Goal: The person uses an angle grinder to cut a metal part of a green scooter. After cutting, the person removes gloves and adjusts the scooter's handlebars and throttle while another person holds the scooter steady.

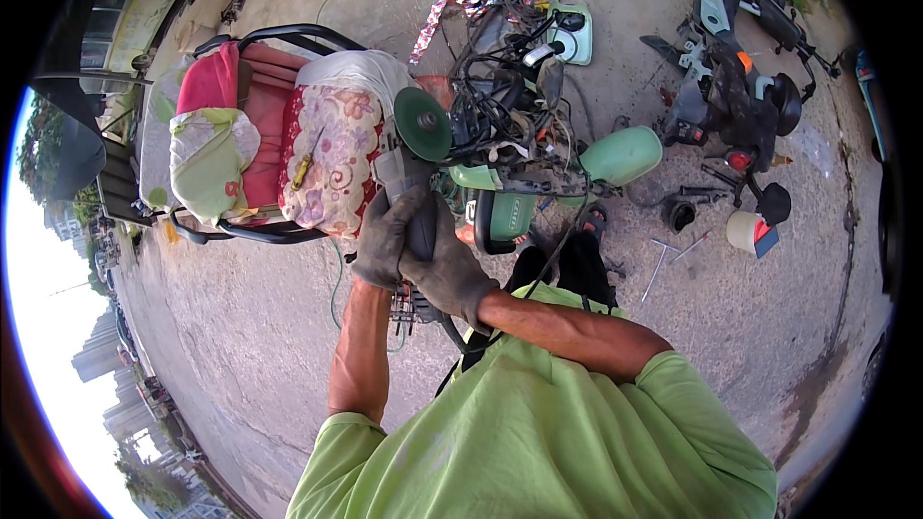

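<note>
We saw the left hand (382,242) and right hand (444,264), both gloved, fingers curled snugly round a grey grinder (421,229), its green disc (422,123) between the floral-covered seat (336,125) and tangled cables (471,86). We noted a yellow-handled screwdriver (302,171) lying on the seat.

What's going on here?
Someone in a green shirt grips a grinder with both gloved hands, left hand and right hand. Its round green disc appears between a floral-covered seat and a tangle of cables; whether it touches anything is unclear. A yellow-handled tool lies on the seat.
</note>
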`<state>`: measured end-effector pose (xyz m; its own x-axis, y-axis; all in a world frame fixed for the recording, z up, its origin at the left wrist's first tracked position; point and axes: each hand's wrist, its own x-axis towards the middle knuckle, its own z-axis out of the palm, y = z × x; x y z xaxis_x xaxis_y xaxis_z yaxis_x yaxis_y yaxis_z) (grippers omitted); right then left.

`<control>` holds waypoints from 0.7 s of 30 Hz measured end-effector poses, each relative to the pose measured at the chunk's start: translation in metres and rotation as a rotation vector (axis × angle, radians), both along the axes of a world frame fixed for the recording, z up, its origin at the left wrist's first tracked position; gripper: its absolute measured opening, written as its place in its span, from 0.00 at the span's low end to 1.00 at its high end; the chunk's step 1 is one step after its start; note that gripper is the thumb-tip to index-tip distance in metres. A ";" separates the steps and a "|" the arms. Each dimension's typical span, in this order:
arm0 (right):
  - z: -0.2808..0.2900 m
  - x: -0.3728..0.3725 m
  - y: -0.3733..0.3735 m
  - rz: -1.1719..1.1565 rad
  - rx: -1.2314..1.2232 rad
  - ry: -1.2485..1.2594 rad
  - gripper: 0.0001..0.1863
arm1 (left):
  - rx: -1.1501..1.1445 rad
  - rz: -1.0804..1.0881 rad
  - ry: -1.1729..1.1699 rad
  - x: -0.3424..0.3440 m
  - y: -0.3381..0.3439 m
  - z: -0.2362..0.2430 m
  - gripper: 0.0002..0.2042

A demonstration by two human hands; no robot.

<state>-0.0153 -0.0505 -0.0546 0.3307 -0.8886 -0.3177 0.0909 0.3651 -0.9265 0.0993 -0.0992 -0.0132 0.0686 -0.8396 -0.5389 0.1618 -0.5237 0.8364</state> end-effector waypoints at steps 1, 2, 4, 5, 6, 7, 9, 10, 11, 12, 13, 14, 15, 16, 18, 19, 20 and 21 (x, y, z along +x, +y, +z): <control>0.000 0.000 0.000 0.003 0.002 0.002 0.58 | 0.008 0.002 -0.005 -0.003 0.000 0.004 0.18; 0.001 -0.001 0.000 0.006 0.004 0.003 0.58 | 0.015 0.004 -0.009 -0.004 -0.001 0.007 0.18; 0.002 0.000 0.002 -0.013 -0.020 0.027 0.58 | 0.013 0.011 -0.001 0.000 0.000 0.002 0.17; 0.001 0.002 0.003 -0.035 -0.045 0.051 0.57 | 0.012 0.014 0.003 0.001 0.000 0.000 0.17; 0.002 0.002 0.002 -0.058 -0.071 0.078 0.56 | 0.011 0.012 0.004 0.000 -0.001 0.002 0.17; 0.003 0.000 0.001 -0.031 -0.038 0.056 0.57 | 0.011 0.010 0.006 -0.002 -0.001 0.005 0.17; 0.009 -0.005 -0.002 0.024 0.029 0.011 0.57 | -0.004 0.021 0.014 -0.002 0.000 0.005 0.16; 0.015 -0.009 -0.003 0.029 0.034 0.010 0.57 | -0.018 0.034 0.021 0.001 0.002 0.000 0.16; 0.023 -0.012 -0.005 0.036 0.039 0.008 0.57 | -0.032 0.048 0.028 0.003 0.004 -0.003 0.16; 0.028 -0.015 -0.006 0.041 0.046 0.005 0.57 | -0.037 0.067 0.043 0.002 0.005 -0.001 0.16; 0.029 -0.016 -0.007 0.046 0.035 -0.003 0.57 | -0.042 0.086 0.057 -0.002 0.005 0.004 0.15; 0.030 -0.018 -0.008 0.052 0.025 -0.011 0.57 | -0.047 0.106 0.072 -0.004 0.006 0.007 0.15; 0.032 -0.020 -0.008 0.056 0.006 -0.019 0.57 | -0.055 0.121 0.083 -0.006 0.006 0.010 0.16; 0.037 -0.025 -0.008 0.062 -0.014 -0.028 0.57 | -0.063 0.135 0.095 -0.007 0.005 0.013 0.16; 0.045 -0.041 -0.008 0.075 -0.050 -0.043 0.57 | -0.068 0.197 0.178 -0.011 0.003 0.014 0.17; 0.046 -0.051 -0.007 0.108 -0.039 -0.021 0.54 | -0.067 0.246 0.250 -0.014 0.000 0.012 0.19; 0.051 -0.063 -0.007 0.159 0.001 -0.092 0.53 | -0.065 0.294 0.322 -0.015 -0.004 0.010 0.20; 0.059 -0.077 -0.007 0.211 0.040 -0.166 0.52 | -0.021 0.273 0.401 -0.008 -0.009 0.006 0.21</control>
<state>-0.0918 -0.0577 0.0047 0.5574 -0.7826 -0.2771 0.1588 0.4280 -0.8897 0.0908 -0.1079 -0.0075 0.0780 -0.8309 -0.5509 0.6026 -0.4010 0.6900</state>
